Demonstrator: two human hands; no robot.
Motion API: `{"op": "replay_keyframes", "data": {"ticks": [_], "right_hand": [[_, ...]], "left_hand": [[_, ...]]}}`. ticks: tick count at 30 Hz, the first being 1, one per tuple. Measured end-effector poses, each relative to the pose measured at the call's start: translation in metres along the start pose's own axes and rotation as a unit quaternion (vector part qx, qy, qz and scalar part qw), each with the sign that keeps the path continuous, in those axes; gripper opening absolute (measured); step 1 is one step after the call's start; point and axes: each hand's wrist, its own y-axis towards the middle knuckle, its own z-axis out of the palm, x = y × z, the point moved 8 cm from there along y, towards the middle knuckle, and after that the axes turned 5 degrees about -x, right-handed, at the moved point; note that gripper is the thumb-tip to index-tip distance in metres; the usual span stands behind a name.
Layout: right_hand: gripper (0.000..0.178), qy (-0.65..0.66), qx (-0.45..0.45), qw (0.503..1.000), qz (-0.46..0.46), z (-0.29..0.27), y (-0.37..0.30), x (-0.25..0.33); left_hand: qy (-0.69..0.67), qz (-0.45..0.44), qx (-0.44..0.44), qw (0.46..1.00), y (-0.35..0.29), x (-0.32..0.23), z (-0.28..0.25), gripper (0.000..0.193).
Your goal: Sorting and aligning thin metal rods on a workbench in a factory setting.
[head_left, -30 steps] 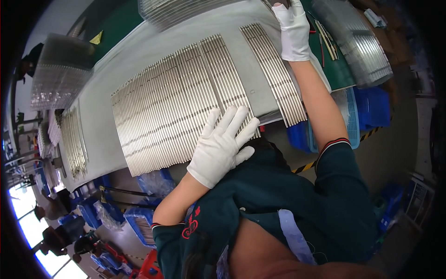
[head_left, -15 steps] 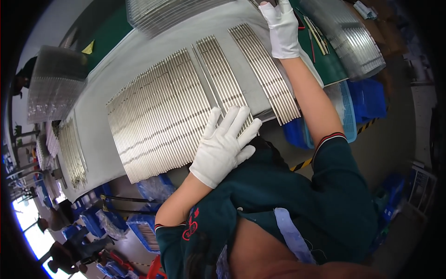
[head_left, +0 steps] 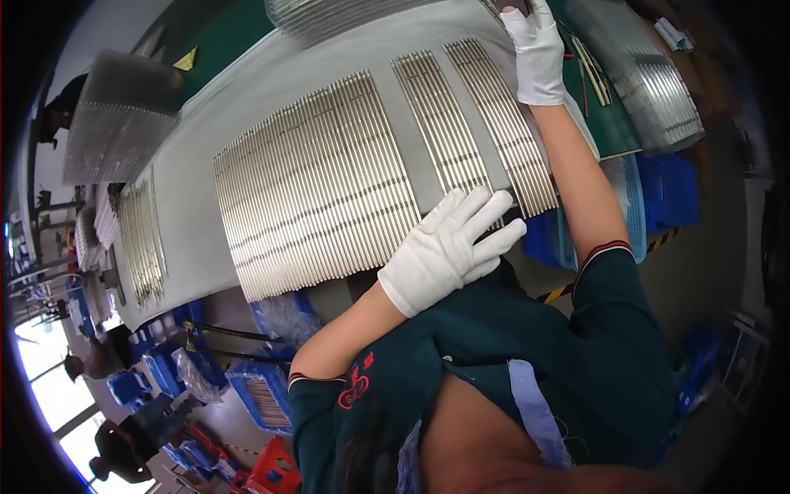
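Nearest the body, the left hand (head_left: 451,251), in a white fabric glove, is lying palm down with its fingers stretched out and unclenched. It is covering the near ends of a narrow strip of slim, shiny silver metal rods (head_left: 442,123), which is running from beneath the fingers toward the far side. How firmly it is pressing cannot be told.

Just left of that hand, a wide sheet of the same silver rods (head_left: 317,181), packed side by side, is spreading over the worktop (head_left: 189,206), which is wearing a pale grey cover. To the right, a second narrow strip of silver rods (head_left: 504,123) is lying with a gap between it and the first, its near ends reaching past the worktop's near edge. Well to the left, a smaller batch of thin metal rods (head_left: 141,243) is resting.

Farther off, beyond the right strip, the right hand (head_left: 539,58), also white-gloved, is reaching to the far edge of view; its fingers are partly cut off, so whether they are grasping anything cannot be told. Slender hand tools (head_left: 588,70) are lying just right of it, beside a stack of clear plastic trays (head_left: 646,82). Another clear ribbed plastic stack (head_left: 329,18) is standing at the far side.
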Motion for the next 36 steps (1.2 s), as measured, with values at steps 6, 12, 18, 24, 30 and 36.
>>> {"op": "replay_keyframes", "data": {"ticks": [6, 12, 18, 24, 30, 36], "right_hand": [[0.061, 0.015, -0.001, 1.000, -0.014, -0.004, -0.002, -0.006], [0.062, 0.039, 0.005, 0.997, -0.063, 0.001, -0.006, -0.002], [0.062, 0.136, 0.017, 0.990, -0.016, 0.005, -0.009, -0.003], [0.061, 0.086, 0.004, 0.996, -0.014, 0.001, -0.006, -0.007], [0.060, 0.064, 0.003, 0.998, 0.007, -0.001, -0.006, -0.002], [0.059, 0.023, -0.007, 0.999, -0.039, 0.002, -0.003, -0.006]], "left_hand": [[0.135, -0.148, 0.033, 0.979, -0.051, 0.028, -0.028, 0.062], [0.143, -0.187, 0.060, 0.970, -0.073, 0.031, -0.025, 0.061], [0.090, -0.111, 0.063, 0.988, -0.041, 0.022, -0.009, 0.056], [0.088, -0.102, 0.055, 0.989, -0.038, 0.019, -0.009, 0.053], [0.125, -0.182, 0.081, 0.972, -0.071, 0.027, -0.023, 0.059], [0.122, -0.184, 0.064, 0.973, -0.075, 0.027, -0.027, 0.062]]}}
